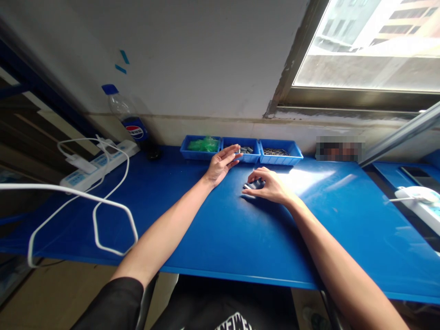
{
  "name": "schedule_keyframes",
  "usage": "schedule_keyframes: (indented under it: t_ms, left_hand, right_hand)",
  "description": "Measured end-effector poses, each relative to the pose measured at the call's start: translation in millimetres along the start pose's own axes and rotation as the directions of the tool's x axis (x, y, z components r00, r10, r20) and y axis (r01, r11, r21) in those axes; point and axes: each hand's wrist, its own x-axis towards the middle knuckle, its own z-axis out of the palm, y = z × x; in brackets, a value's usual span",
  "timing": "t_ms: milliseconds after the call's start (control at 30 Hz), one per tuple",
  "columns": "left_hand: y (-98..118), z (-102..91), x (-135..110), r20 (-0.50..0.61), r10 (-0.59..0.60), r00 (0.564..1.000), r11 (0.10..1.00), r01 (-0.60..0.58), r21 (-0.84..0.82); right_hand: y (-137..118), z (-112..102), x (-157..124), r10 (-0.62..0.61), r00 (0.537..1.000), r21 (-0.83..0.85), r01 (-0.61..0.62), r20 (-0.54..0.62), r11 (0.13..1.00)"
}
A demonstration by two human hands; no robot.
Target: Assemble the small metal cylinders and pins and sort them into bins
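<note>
My left hand (220, 167) is raised at the front of the middle blue bin (252, 159), fingers stretched to the right and slightly apart. Small grey pieces (246, 150) lie in that bin, partly behind the fingertips. Whether anything tiny sits between those fingers is unclear. On the blue table (220, 229), my right hand (271, 185) curls its thumb and fingers around a small cluster of dark grey pieces (255, 184) with a pale edge. The palm side of this hand is hidden.
Beside the middle bin stand a left bin (184, 151) with green plastic (204, 144) and a right bin (282, 160) of thin metal pins (275, 152). A cola bottle (132, 121), a power strip (82, 176) and looping white cables (113, 199) occupy the left side.
</note>
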Motion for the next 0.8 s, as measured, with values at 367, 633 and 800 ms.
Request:
schedule_keyframes:
  t_ms: [367,633,800]
  left_hand:
    - [-1.1,2.2,-1.9,0.045,-0.053,0.998,0.992,0.048,0.116]
    - [-2.8,2.8,-0.8,0.082,-0.054,0.995,0.980,0.038,0.194]
    - [-5.2,1.7,0.1,0.126,-0.039,0.991,0.964,0.005,0.266]
  right_hand:
    - [19.3,8.3,3.0,0.096,0.983,0.005,-0.096,-0.155,0.995]
    - [11.1,4.5,6.3,0.392,0.894,0.569,-0.210,-0.217,0.795]
    - [9.7,3.6,5.5,0.393,0.901,0.682,-0.171,-0.185,0.712]
